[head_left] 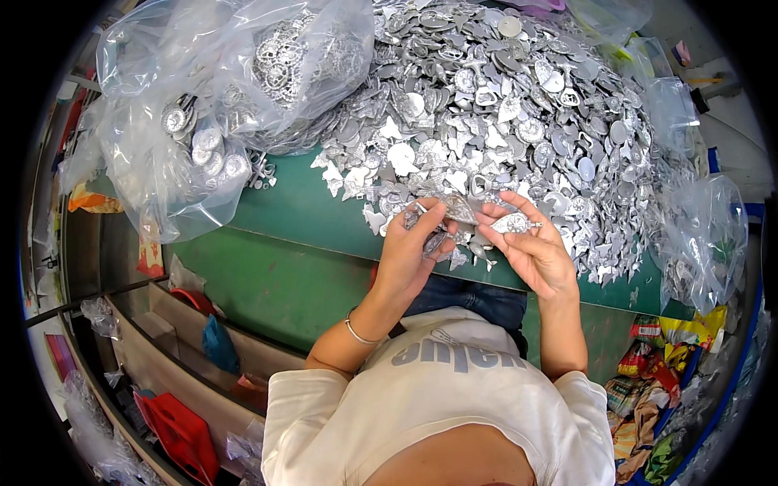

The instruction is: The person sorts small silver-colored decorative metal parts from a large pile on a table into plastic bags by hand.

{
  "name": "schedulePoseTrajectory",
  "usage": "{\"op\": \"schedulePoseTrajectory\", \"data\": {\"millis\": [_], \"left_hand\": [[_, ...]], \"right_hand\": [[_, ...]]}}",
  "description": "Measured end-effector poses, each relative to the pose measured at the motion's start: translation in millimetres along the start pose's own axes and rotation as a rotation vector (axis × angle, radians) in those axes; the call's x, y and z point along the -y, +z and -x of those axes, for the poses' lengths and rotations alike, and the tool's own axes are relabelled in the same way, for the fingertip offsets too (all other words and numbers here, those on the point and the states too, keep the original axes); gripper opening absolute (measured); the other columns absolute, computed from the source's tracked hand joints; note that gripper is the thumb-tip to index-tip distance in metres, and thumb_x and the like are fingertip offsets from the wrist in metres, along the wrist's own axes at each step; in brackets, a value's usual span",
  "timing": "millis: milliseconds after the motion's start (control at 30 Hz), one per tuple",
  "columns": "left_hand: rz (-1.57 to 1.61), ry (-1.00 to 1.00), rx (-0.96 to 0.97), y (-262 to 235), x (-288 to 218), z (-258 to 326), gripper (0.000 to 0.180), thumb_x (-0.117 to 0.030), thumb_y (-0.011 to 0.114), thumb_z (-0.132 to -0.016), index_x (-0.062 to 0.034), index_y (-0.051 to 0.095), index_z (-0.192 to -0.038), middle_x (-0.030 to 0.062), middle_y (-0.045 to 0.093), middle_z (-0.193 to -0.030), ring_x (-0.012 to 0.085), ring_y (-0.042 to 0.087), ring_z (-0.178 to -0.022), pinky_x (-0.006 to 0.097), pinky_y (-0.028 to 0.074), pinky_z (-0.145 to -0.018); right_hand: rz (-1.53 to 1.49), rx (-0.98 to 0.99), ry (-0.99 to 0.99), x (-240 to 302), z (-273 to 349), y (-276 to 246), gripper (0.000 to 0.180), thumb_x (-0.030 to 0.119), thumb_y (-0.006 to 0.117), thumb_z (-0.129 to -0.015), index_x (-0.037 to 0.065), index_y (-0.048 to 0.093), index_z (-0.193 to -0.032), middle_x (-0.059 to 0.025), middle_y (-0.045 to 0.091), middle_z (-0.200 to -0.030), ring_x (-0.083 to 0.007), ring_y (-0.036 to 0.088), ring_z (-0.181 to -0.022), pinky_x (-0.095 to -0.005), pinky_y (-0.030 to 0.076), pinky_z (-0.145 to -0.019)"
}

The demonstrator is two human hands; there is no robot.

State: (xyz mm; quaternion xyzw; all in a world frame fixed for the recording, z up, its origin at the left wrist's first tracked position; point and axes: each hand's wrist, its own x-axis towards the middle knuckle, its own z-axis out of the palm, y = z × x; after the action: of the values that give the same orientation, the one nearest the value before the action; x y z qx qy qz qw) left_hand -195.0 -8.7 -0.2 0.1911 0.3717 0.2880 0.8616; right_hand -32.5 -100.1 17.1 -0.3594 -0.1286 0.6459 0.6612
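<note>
Over the near edge of the green table [312, 215], both hands hold small silver metal pieces in front of a large loose pile [486, 121] of such pieces. My left hand [403, 257] is closed round several metal pieces [435, 241], its thumb and forefinger pressed together at the top. Between the fingers of my right hand [545, 259] lies a leaf-shaped silver pendant [512, 223] with a small loop at its right end. Another pointed silver piece [459, 209] shows between the two hands; which hand holds it, I cannot tell.
Clear plastic bags with round and lacy metal pieces [284, 61] stand at the far left. Another clear bag [703, 231] hangs at the right edge. Left of me are brown shelf compartments [174, 352] with a red plastic item [182, 433]. Colourful wrappers [656, 356] lie at my right.
</note>
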Motion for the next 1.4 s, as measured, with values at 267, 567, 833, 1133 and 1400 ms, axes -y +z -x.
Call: {"op": "schedulePoseTrajectory", "data": {"millis": [267,567,833,1133,1400], "left_hand": [[-0.008,0.04,0.051,-3,4,0,0.015,-0.005,0.06,-0.083,-0.0044,0.052,-0.095,0.0055,0.057,-0.079,0.013,0.056,-0.068,0.025,0.046,-0.054],[-0.057,0.036,0.077,-2,8,1,0.02,-0.004,0.062,-0.081,-0.0013,0.053,-0.099,0.0061,0.059,-0.079,0.0113,0.056,-0.067,0.024,0.045,-0.054],[-0.112,0.037,0.11,-4,12,1,0.028,-0.005,0.064,-0.08,0.0019,0.052,-0.105,0.0059,0.058,-0.08,0.011,0.057,-0.067,0.022,0.046,-0.055],[-0.274,0.092,0.145,-1,21,2,0.038,-0.003,0.062,-0.08,0.0023,0.049,-0.116,0.0048,0.056,-0.083,0.01,0.055,-0.065,0.022,0.045,-0.056],[-0.124,-0.13,0.306,19,36,6,0.041,-0.005,0.057,-0.085,-0.0011,0.042,-0.123,0.0066,0.057,-0.099,0.0123,0.059,-0.08,0.025,0.05,-0.064]], "right_hand": [[0.307,-0.066,-0.121,-6,2,-1,0.02,0.006,0.044,-0.092,-0.001,0.042,-0.111,-0.0218,0.058,-0.101,-0.0318,0.061,-0.092,-0.0346,0.054,-0.073],[0.438,-0.059,-0.06,-4,7,1,0.027,0.008,0.042,-0.092,-0.005,0.041,-0.116,-0.0179,0.059,-0.096,-0.0264,0.064,-0.077,-0.0298,0.055,-0.056],[0.462,-0.006,-0.09,-3,12,5,0.044,-0.001,0.047,-0.087,-0.008,0.033,-0.128,-0.0186,0.054,-0.111,-0.0272,0.062,-0.09,-0.0273,0.055,-0.061],[0.557,-0.065,-0.029,-1,19,-4,0.039,0.002,0.046,-0.089,-0.006,0.037,-0.126,-0.0135,0.063,-0.091,-0.0202,0.063,-0.086,-0.0265,0.054,-0.059],[0.699,-0.136,-0.201,-18,24,-4,0.041,0.006,0.044,-0.091,0.002,0.034,-0.13,-0.0027,0.054,-0.068,-0.0061,0.047,-0.059,-0.0191,0.039,-0.052]]}}
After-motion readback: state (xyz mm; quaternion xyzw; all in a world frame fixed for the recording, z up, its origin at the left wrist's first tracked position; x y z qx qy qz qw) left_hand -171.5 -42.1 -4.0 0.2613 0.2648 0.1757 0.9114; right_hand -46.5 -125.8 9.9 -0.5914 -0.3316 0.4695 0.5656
